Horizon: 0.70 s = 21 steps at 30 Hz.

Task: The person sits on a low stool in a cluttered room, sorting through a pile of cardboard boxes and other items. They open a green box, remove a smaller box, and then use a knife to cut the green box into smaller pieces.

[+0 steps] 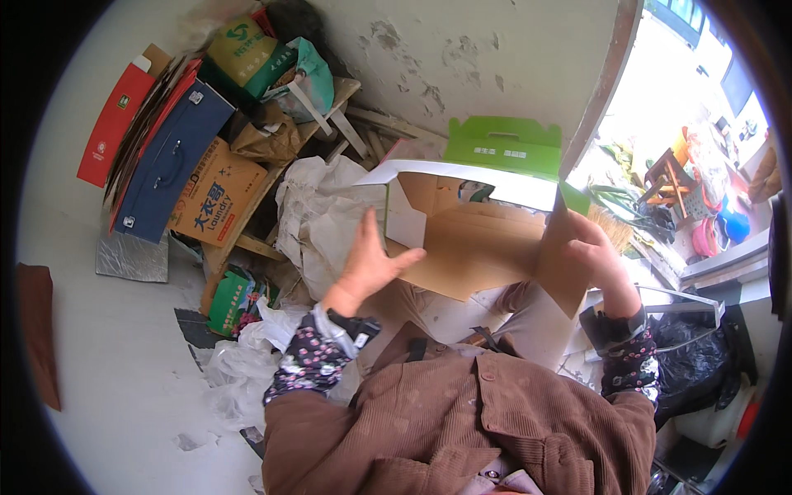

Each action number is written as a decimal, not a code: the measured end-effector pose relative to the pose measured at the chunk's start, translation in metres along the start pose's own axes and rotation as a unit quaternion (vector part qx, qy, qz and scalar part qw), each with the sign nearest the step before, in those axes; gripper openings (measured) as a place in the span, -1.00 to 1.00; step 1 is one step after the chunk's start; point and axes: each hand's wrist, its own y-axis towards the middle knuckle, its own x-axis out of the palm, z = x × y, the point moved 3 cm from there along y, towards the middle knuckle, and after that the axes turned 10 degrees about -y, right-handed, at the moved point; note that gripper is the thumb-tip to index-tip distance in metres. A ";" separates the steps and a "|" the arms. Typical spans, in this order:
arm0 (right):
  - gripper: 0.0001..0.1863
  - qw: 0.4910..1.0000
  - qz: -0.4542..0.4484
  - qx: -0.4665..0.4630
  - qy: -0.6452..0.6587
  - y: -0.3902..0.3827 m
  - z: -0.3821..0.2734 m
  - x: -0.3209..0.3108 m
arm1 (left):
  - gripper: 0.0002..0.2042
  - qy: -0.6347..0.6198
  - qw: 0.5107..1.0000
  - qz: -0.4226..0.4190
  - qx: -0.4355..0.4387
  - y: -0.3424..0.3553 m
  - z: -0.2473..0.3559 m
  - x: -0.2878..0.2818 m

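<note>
A cardboard gift box (487, 239) stands in front of me with its open side toward me. Its inside is plain brown, its outer faces are white and green, and a green panel with a handle slot rises at its far edge. My right hand (597, 257) grips the right-side flap; some of its fingers are hidden behind the cardboard. Beside the box's left side is my left hand (368, 262), thumb and fingers spread, holding nothing. The thumb points toward the left flap, and whether it touches the cardboard I cannot tell.
On the left, a wooden bench (239, 227) bears a blue case (172, 161), a brown carton (216, 191), red flattened boxes (120, 124) and bags. White plastic sheeting (318, 214) lies between bench and box. To the right are a metal frame (685, 305), a black bag (697, 351) and a doorway.
</note>
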 end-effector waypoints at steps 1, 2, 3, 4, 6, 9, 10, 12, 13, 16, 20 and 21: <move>-0.29 1.000 -0.002 0.003 0.014 0.002 -0.002 0.006 | 0.17 -0.005 1.000 -0.020 -0.013 0.003 -0.002 0.017; -0.28 1.000 -0.002 -0.023 -0.015 0.003 -0.006 0.012 | 0.17 -0.015 0.999 -0.027 -0.011 0.006 -0.005 0.025; -0.26 1.000 -0.004 -0.020 -0.020 -0.001 -0.009 0.017 | 0.16 -0.009 0.999 -0.038 -0.029 0.010 -0.010 0.029; -0.25 0.999 -0.005 -0.028 -0.046 -0.001 -0.011 0.024 | 0.15 -0.005 0.999 -0.038 -0.031 0.015 -0.014 0.029; -0.23 0.996 -0.023 -0.045 -0.074 -0.004 -0.016 0.035 | 0.05 -0.010 0.995 -0.060 -0.081 0.019 -0.025 0.025; -0.23 0.991 -0.057 -0.081 -0.090 -0.009 -0.018 0.046 | -0.04 -0.043 0.995 -0.063 -0.070 0.016 -0.039 0.020; -0.21 0.992 -0.047 -0.069 -0.094 -0.008 -0.016 0.046 | -0.16 -0.105 0.993 -0.042 -0.042 0.012 -0.047 0.016; -0.21 0.995 -0.046 -0.058 -0.072 -0.007 -0.010 0.046 | -0.28 -0.086 0.994 0.056 -0.022 0.007 -0.069 0.007; -0.21 0.995 -0.054 -0.066 -0.050 -0.006 -0.007 0.047 | -0.33 -0.083 0.990 0.116 0.004 0.003 -0.082 -0.001; -0.21 0.988 -0.069 -0.026 -0.134 -0.012 0.005 0.047 | -0.55 -0.191 0.965 0.151 -0.093 -0.021 -0.141 -0.024; -0.21 0.969 -0.119 -0.054 -0.210 -0.021 0.014 0.064 | -0.70 -0.446 0.860 0.181 -0.172 -0.066 -0.187 -0.044; -0.21 0.964 -0.134 -0.065 -0.221 -0.021 0.015 0.069 | -0.69 -0.446 0.854 0.205 -0.173 -0.073 -0.192 -0.052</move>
